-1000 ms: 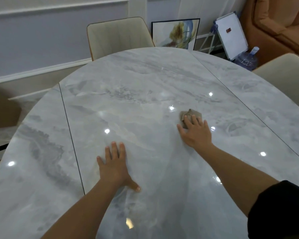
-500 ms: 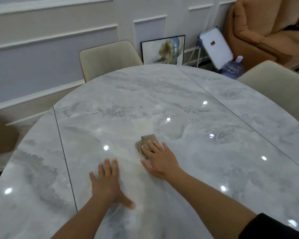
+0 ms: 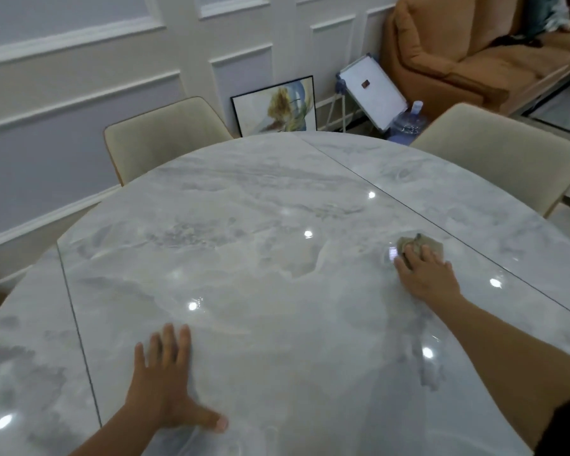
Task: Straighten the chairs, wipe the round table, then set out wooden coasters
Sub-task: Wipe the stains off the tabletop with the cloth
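Right hand (image 3: 425, 278) presses the cloth (image 3: 420, 245) at two o'clock on the desk (image 3: 244, 258), grip released, left hand (image 3: 165, 383) splayed flat at seven, and that unclutched cloth could snag on the seam (image 3: 468, 249) beside it.

Framed picture (image 3: 277, 106) leans against panelled wall (image 3: 79, 93) near orange sofa (image 3: 458, 51).

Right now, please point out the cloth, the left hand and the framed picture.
cloth (image 3: 422, 241): head view, on the fold beyond the fingers.
left hand (image 3: 165, 393): head view, on the hand's back.
framed picture (image 3: 275, 106): head view, on its middle.
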